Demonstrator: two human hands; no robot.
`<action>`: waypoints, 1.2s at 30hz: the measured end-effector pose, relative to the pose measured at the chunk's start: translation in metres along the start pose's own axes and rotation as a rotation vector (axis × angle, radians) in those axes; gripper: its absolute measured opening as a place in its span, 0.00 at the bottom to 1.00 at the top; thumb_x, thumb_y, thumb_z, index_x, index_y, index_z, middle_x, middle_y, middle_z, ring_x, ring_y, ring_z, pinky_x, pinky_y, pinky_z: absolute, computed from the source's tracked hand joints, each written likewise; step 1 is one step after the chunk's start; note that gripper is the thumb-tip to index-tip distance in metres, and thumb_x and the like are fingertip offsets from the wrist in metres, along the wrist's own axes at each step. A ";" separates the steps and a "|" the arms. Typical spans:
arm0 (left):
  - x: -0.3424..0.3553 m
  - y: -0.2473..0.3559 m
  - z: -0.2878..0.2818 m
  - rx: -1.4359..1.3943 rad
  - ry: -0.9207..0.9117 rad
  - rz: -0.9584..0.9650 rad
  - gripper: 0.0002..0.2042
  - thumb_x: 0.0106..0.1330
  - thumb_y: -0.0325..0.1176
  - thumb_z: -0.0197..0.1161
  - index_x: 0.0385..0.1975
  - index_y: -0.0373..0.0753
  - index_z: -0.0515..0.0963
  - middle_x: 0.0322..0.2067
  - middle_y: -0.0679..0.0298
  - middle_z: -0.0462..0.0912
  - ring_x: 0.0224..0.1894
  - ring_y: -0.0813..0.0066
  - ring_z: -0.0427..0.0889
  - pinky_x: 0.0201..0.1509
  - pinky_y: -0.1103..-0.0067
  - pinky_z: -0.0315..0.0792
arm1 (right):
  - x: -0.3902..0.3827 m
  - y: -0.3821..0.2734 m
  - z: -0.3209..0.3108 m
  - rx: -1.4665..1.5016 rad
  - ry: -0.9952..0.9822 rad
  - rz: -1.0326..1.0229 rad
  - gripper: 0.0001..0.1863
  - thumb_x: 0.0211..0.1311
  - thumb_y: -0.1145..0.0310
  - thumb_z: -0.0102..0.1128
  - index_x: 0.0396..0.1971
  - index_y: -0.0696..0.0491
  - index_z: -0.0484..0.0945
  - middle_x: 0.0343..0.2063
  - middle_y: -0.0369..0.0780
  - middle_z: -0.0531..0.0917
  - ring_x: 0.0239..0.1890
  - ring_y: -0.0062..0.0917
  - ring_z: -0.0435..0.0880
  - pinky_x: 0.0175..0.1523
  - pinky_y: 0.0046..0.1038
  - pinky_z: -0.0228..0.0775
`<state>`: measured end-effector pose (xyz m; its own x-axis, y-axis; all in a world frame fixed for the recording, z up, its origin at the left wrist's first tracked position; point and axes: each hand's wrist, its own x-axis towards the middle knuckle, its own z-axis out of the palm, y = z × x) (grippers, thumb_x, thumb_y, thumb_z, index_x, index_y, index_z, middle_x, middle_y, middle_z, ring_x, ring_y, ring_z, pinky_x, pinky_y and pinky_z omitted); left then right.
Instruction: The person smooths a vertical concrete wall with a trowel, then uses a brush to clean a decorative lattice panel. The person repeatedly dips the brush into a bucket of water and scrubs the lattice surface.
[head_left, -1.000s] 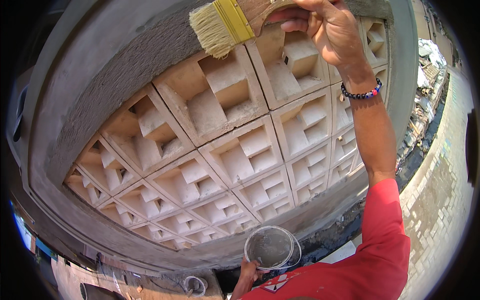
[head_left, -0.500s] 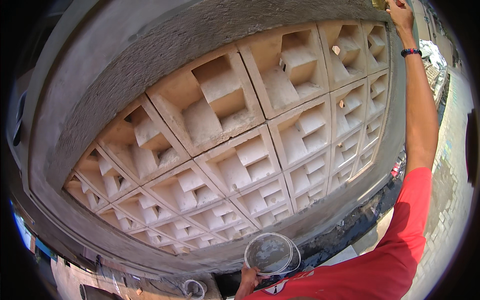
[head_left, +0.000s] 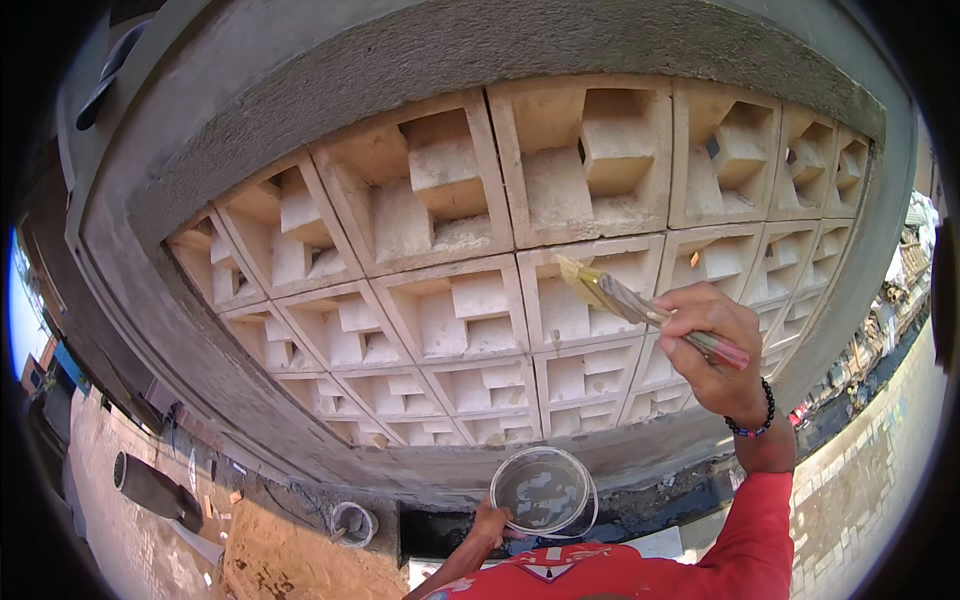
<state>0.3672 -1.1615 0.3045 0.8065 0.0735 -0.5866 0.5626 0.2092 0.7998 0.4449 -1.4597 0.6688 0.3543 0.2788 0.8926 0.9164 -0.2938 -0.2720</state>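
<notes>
My right hand (head_left: 710,345) grips a paintbrush (head_left: 620,300) by its reddish-ended handle, and the pale yellowish bristles point up and left. The brush is in front of the middle of a panel of cream ventilation blocks (head_left: 590,205); whether the bristles touch a block I cannot tell. A beaded bracelet circles that wrist. Low in the view, my left hand (head_left: 488,524) holds a round bucket (head_left: 496,477) by its left side, the fingers partly hidden by it. Grey, wet-looking slurry (head_left: 542,495) lies in the bucket. Rough grey plaster (head_left: 400,65) frames the panel.
A smaller white bucket (head_left: 368,522) stands on the ground at lower left, near orange-brown sand (head_left: 290,560) and a dark cylinder (head_left: 150,485). A dark wet trench (head_left: 640,505) runs along the wall's foot. Paving (head_left: 850,480) and rubble (head_left: 905,290) lie at the right.
My right hand has come down and left with the brush, from the panel's upper right corner to its middle. The view has turned. My left hand still holds the bucket.
</notes>
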 end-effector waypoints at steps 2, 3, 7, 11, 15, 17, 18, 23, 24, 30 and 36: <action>-0.005 0.009 0.000 0.005 -0.022 0.022 0.30 0.53 0.15 0.47 0.60 0.41 0.60 0.41 0.50 0.75 0.29 0.55 0.82 0.18 0.67 0.83 | -0.043 -0.007 0.044 0.143 -0.292 0.238 0.07 0.49 0.80 0.63 0.30 0.58 0.80 0.32 0.45 0.82 0.33 0.28 0.83 0.38 0.24 0.74; -0.009 0.015 0.003 0.002 -0.048 0.039 0.30 0.53 0.16 0.47 0.60 0.42 0.60 0.40 0.51 0.75 0.28 0.57 0.82 0.17 0.68 0.83 | -0.075 -0.002 0.073 0.282 -0.390 0.468 0.07 0.50 0.78 0.63 0.32 0.58 0.81 0.28 0.43 0.82 0.31 0.26 0.83 0.37 0.23 0.73; -0.024 0.028 -0.003 -0.063 -0.109 0.044 0.33 0.55 0.18 0.49 0.64 0.46 0.57 0.38 0.53 0.77 0.28 0.62 0.82 0.16 0.70 0.81 | -0.162 0.008 0.182 0.210 -0.871 0.800 0.09 0.53 0.69 0.61 0.36 0.53 0.81 0.23 0.43 0.83 0.29 0.30 0.84 0.36 0.29 0.74; -0.022 0.022 -0.033 -0.063 -0.056 0.084 0.37 0.54 0.19 0.48 0.68 0.51 0.52 0.40 0.54 0.77 0.28 0.63 0.82 0.16 0.71 0.81 | -0.238 0.017 0.267 0.208 -1.029 0.586 0.10 0.53 0.66 0.62 0.36 0.50 0.81 0.27 0.44 0.84 0.32 0.35 0.85 0.39 0.33 0.75; -0.032 0.032 -0.049 -0.067 -0.062 0.087 0.38 0.54 0.20 0.48 0.69 0.50 0.50 0.43 0.54 0.77 0.28 0.63 0.83 0.16 0.73 0.81 | -0.261 0.019 0.295 0.149 -1.035 0.679 0.09 0.53 0.69 0.62 0.35 0.50 0.81 0.27 0.43 0.84 0.31 0.34 0.85 0.39 0.31 0.75; -0.032 0.028 -0.056 -0.075 -0.072 0.080 0.38 0.54 0.20 0.48 0.69 0.50 0.50 0.44 0.53 0.77 0.28 0.63 0.83 0.15 0.73 0.81 | -0.256 0.017 0.293 0.197 -0.960 0.783 0.08 0.53 0.71 0.62 0.34 0.53 0.81 0.26 0.42 0.84 0.30 0.31 0.85 0.36 0.30 0.76; -0.026 0.019 -0.059 -0.068 -0.058 0.085 0.38 0.54 0.20 0.48 0.69 0.50 0.50 0.44 0.53 0.77 0.28 0.63 0.83 0.15 0.73 0.81 | -0.249 0.015 0.287 0.304 -0.875 0.933 0.07 0.53 0.72 0.62 0.34 0.54 0.80 0.26 0.42 0.84 0.29 0.30 0.85 0.35 0.28 0.77; -0.021 0.002 -0.066 -0.032 0.052 0.078 0.38 0.54 0.19 0.48 0.69 0.50 0.50 0.45 0.51 0.77 0.28 0.62 0.83 0.16 0.73 0.81 | -0.157 0.021 0.211 0.791 -0.280 1.148 0.09 0.52 0.78 0.60 0.34 0.62 0.74 0.28 0.45 0.81 0.26 0.29 0.84 0.29 0.22 0.77; -0.018 -0.004 -0.067 -0.026 0.068 0.074 0.38 0.54 0.19 0.48 0.69 0.49 0.50 0.45 0.51 0.77 0.29 0.62 0.83 0.16 0.72 0.81 | -0.138 0.026 0.187 0.738 -0.172 1.064 0.09 0.53 0.77 0.59 0.34 0.62 0.72 0.29 0.45 0.80 0.26 0.30 0.84 0.29 0.23 0.77; -0.017 -0.017 -0.031 -0.062 0.122 0.082 0.37 0.55 0.18 0.47 0.68 0.49 0.50 0.49 0.50 0.75 0.28 0.58 0.84 0.15 0.69 0.81 | -0.035 0.063 -0.036 0.489 0.265 0.385 0.15 0.63 0.69 0.55 0.47 0.59 0.69 0.42 0.46 0.77 0.34 0.31 0.82 0.41 0.25 0.74; -0.023 -0.035 -0.014 -0.131 0.231 0.158 0.31 0.51 0.15 0.48 0.59 0.41 0.62 0.42 0.51 0.76 0.30 0.50 0.83 0.18 0.64 0.83 | 0.097 0.069 -0.198 0.342 0.490 0.045 0.14 0.65 0.72 0.53 0.49 0.60 0.72 0.44 0.44 0.79 0.45 0.32 0.82 0.48 0.28 0.76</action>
<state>0.3267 -1.1570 0.2886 0.8113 0.3317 -0.4814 0.3928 0.3006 0.8691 0.5056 -1.6341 0.8081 0.3414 -0.2051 0.9173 0.9393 0.0382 -0.3410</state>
